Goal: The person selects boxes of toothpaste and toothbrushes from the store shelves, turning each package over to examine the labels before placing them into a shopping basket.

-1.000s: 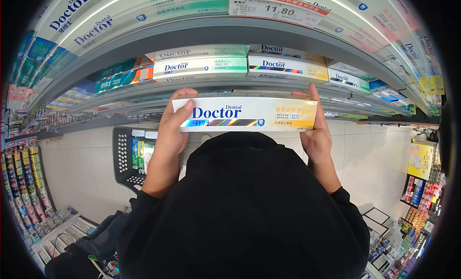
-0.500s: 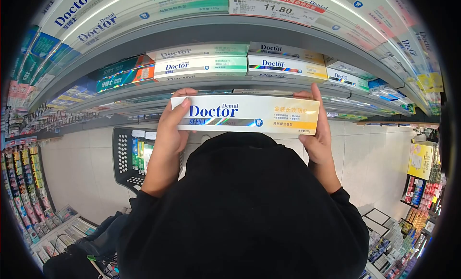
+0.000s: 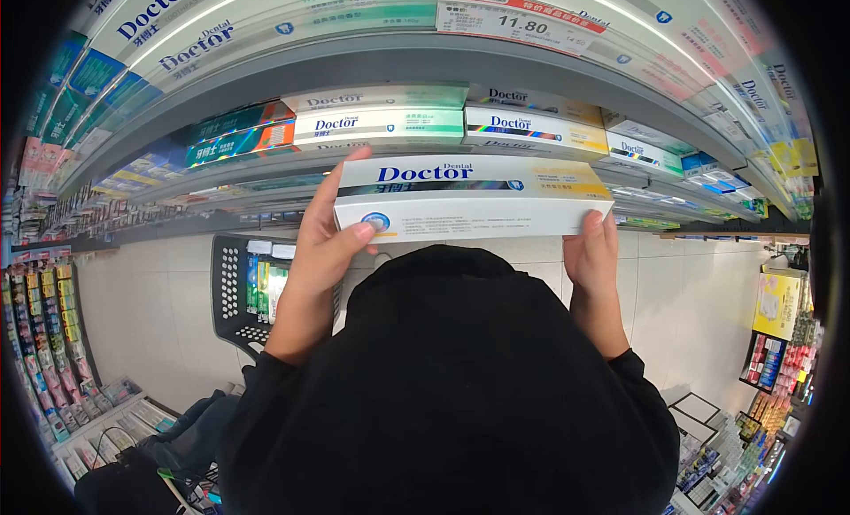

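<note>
A long white and gold toothpaste box [image 3: 478,216] is held level in front of the shelf, its "Doctor" face and a side with small print showing. My left hand [image 3: 325,245] grips its left end, thumb on the printed side and fingers up behind. At the other end my right hand [image 3: 591,260] is closed on the lower right corner, fingertips against the printed side. Behind the box, toothpaste boxes [image 3: 379,125] of similar make line the shelf, with another white and gold box [image 3: 533,132] among them.
A price tag [image 3: 518,24] reading 11.80 hangs on the upper shelf edge. On the floor at left stands a dark perforated basket [image 3: 232,289] with several packages inside. Hanging goods [image 3: 40,338] are at far left, and more displays [image 3: 775,356] at right.
The toothpaste box has tipped so its printed side now faces me, and it has shifted slightly right and up. Both hands have changed their hold on its ends.
</note>
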Tool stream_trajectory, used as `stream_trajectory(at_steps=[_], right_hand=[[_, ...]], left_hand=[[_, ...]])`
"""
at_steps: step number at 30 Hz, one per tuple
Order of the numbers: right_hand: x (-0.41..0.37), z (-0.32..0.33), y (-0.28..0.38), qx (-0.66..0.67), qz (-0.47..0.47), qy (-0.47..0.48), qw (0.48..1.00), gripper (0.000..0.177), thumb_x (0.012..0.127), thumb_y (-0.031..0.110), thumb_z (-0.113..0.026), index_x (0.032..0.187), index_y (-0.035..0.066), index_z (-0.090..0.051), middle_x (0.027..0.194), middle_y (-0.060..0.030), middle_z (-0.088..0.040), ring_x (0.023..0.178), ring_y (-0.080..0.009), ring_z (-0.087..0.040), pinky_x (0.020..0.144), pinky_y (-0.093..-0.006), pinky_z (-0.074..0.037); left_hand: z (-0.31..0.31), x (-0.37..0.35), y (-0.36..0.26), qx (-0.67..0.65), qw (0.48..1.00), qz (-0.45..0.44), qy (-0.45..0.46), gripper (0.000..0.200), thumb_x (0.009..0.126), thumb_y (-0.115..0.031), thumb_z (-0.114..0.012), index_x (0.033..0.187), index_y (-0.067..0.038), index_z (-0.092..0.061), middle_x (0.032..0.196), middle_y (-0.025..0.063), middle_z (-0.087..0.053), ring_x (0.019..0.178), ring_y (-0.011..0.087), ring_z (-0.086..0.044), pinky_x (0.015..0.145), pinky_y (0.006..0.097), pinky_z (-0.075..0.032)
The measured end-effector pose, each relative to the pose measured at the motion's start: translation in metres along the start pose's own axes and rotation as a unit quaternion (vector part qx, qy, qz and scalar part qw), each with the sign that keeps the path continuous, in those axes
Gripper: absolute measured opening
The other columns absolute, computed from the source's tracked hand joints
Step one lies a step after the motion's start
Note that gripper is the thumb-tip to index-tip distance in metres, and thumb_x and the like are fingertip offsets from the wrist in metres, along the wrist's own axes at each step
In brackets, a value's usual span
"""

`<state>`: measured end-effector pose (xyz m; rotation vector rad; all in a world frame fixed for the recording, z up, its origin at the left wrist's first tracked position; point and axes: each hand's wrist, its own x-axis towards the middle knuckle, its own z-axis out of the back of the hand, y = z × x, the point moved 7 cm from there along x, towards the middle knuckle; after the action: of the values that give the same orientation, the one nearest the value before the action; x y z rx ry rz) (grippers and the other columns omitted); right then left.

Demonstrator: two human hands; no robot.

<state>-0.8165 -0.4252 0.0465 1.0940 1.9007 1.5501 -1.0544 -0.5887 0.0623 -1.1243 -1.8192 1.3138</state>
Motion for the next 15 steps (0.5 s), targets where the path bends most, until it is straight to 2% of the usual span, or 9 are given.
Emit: stream_trajectory(at_steps=[2, 4, 7, 10, 13, 15], right_hand=[[-0.001, 0.002, -0.003, 0.016, 0.009, 0.024, 1.000, 0.060, 0.091, 0.035, -0.050, 0.134, -0.002, -0.028, 0.132, -0.0124, -0.040, 0.121, -0.0227, -0.040, 0.101, -0.0371, -0.031], [-0.002, 0.002, -0.004, 0.007, 0.010, 0.023, 1.000, 0.060, 0.091, 0.035, -0.050, 0.133, -0.002, -0.029, 0.132, -0.0124, -0.040, 0.122, -0.0225, -0.040, 0.101, -0.0372, -0.031], [-0.002, 0.004, -0.008, 0.013, -0.007, 0.004, 1.000, 0.060, 0.091, 0.036, -0.049, 0.133, -0.002, -0.029, 0.132, -0.0127, -0.040, 0.122, -0.0224, -0.040, 0.101, -0.0371, -0.032], [-0.002, 0.004, -0.010, 0.024, -0.027, -0.028, 0.999, 0.058, 0.091, 0.035, -0.048, 0.133, -0.002, -0.030, 0.131, -0.0126, -0.041, 0.121, -0.0221, -0.041, 0.100, -0.0367, -0.033], [-0.003, 0.002, -0.008, 0.022, -0.048, -0.066, 0.996, 0.055, 0.091, 0.033, -0.047, 0.131, -0.002, -0.033, 0.129, -0.0125, -0.043, 0.119, -0.0217, -0.043, 0.099, -0.0359, -0.035], [-0.003, 0.002, -0.009, 0.019, -0.056, -0.086, 0.995, 0.052, 0.091, 0.031, -0.047, 0.129, -0.003, -0.035, 0.127, -0.0125, -0.045, 0.118, -0.0216, -0.044, 0.099, -0.0354, -0.036]], left_hand=[[0.004, -0.001, 0.003, 0.001, 1.000, -0.002, 0.023, 0.074, 0.072, -0.025, -0.063, 0.132, 0.004, -0.032, 0.112, 0.0134, -0.054, 0.095, 0.0147, -0.055, 0.061, 0.0219, -0.046], [0.006, -0.003, 0.005, -0.014, 0.999, 0.006, 0.041, 0.064, 0.074, -0.017, -0.062, 0.131, 0.001, -0.036, 0.113, 0.0108, -0.054, 0.100, 0.0145, -0.052, 0.071, 0.0235, -0.047], [0.005, -0.004, 0.008, -0.035, 0.999, -0.009, 0.010, 0.060, 0.076, -0.017, -0.061, 0.128, 0.003, -0.038, 0.114, 0.0117, -0.054, 0.104, 0.0160, -0.051, 0.086, 0.0276, -0.042], [0.002, -0.005, 0.007, -0.054, 0.999, 0.000, -0.009, 0.058, 0.078, -0.018, -0.060, 0.127, 0.004, -0.038, 0.115, 0.0127, -0.053, 0.107, 0.0178, -0.050, 0.095, 0.0314, -0.035], [0.002, -0.003, 0.010, -0.008, 0.999, 0.011, -0.040, 0.065, 0.077, -0.028, -0.061, 0.127, 0.007, -0.037, 0.109, 0.0126, -0.056, 0.097, 0.0171, -0.056, 0.074, 0.0260, -0.047], [0.007, -0.003, 0.017, 0.009, 0.999, 0.041, -0.020, 0.064, 0.077, -0.028, -0.060, 0.126, 0.007, -0.038, 0.105, 0.0106, -0.057, 0.091, 0.0151, -0.056, 0.069, 0.0246, -0.046]])
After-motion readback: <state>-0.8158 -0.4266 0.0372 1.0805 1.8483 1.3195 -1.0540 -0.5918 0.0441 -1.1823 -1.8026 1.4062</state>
